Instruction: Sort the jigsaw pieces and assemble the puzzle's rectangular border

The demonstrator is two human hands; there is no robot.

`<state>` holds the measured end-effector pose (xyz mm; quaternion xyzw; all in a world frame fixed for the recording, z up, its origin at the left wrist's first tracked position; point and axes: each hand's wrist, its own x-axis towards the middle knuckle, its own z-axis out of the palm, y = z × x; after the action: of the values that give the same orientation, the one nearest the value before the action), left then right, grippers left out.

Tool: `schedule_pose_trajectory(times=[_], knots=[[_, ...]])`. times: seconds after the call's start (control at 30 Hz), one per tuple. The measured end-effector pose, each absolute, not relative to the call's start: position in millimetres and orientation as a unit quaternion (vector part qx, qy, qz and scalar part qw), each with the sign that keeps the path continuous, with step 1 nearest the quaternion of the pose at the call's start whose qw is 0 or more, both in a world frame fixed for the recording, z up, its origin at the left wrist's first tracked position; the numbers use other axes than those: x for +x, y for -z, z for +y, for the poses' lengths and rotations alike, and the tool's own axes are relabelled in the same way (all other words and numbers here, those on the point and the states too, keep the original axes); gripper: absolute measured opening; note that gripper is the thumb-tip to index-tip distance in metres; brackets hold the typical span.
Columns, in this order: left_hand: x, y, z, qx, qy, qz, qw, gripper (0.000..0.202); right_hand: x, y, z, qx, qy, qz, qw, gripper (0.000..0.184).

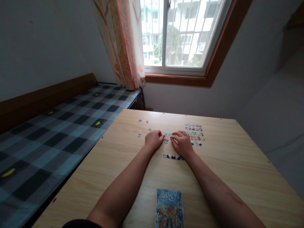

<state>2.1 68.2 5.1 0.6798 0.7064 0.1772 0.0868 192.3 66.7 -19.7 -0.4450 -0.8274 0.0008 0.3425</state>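
A partly joined jigsaw puzzle section (166,141) lies on the wooden table between my two hands. My left hand (154,139) rests at its left edge, fingers curled inward with the tips against the pieces; whether a piece is between them is hidden. Over the section's right side bends my right hand (182,142), its thumb and fingers drawn together on a small puzzle piece that is mostly covered. Just nearer to me, a joined strip of puzzle pieces (173,157) runs sideways, its right end beneath my right wrist.
Rows of loose puzzle pieces (196,133) lie right of my right hand. Several single pieces (139,135) are scattered at the left. A Bluey puzzle box (169,207) lies at the table's (237,164) near side. A bed with a checked cover (71,126) stands along the left.
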Motion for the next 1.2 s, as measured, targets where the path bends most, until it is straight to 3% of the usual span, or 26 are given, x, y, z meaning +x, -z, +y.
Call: schedule_pose_trajectory(times=[0.57,1.2], knots=[[-7,-9,71,0.725,-0.145,0.663,0.115,0.028,193,23,66,-0.474,-0.012,-0.834,0.281,0.015],[-11,-7,74,0.713,-0.156,0.672,0.127,0.028,195,23,68,-0.466,0.001,-0.833,0.3,0.014]])
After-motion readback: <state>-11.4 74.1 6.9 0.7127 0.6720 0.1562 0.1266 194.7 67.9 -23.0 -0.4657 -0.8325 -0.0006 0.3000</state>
